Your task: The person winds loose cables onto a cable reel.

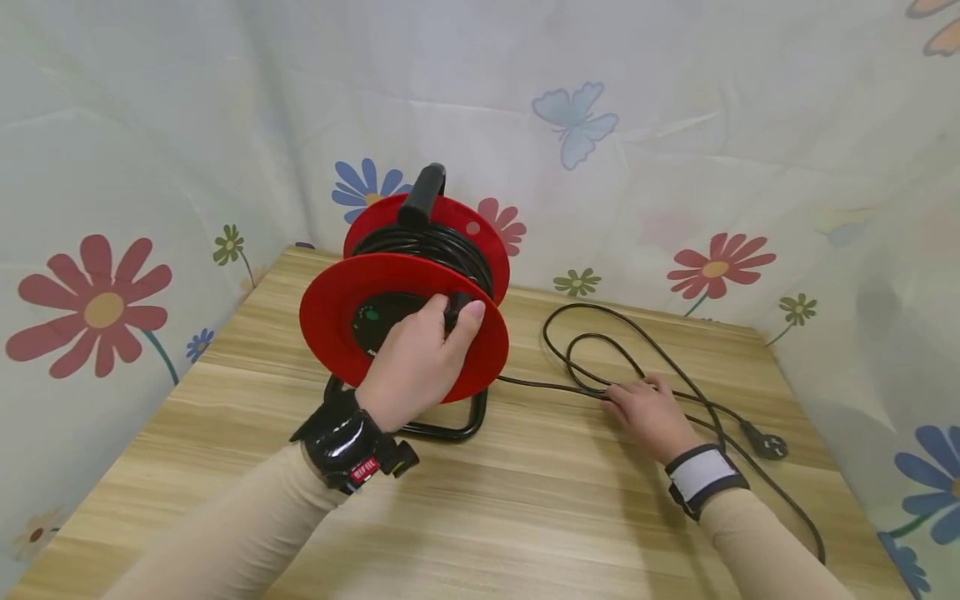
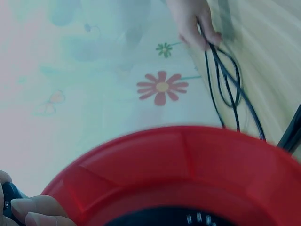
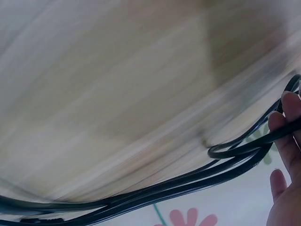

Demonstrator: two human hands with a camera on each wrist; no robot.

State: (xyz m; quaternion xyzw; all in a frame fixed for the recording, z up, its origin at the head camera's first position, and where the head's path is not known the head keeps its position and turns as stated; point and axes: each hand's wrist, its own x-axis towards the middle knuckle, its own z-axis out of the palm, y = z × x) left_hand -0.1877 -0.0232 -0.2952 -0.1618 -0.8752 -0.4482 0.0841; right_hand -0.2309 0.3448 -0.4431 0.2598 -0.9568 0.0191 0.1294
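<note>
A red cable reel (image 1: 322, 321) stands on its black tubular frame (image 1: 450, 433), black cable wound between its two discs. My left hand (image 1: 416, 358) is at the near disc and grips the small black crank knob (image 1: 456, 307) near its right edge. In the left wrist view, fingers (image 2: 42, 207) curl round that knob. My right hand (image 1: 651, 417) holds the loose black cable (image 1: 543, 384) to the right of the reel, low over the table. In the right wrist view, strands of cable (image 3: 225, 174) cross the fingers; the palm side is partly out of frame.
Cable loops lie on the wooden table (image 1: 517, 517) around and behind the right hand. The black plug (image 1: 767, 442) lies at the right. A black carry handle (image 1: 423, 196) tops the reel. A flowered curtain (image 1: 637, 167) encloses the table's back and sides.
</note>
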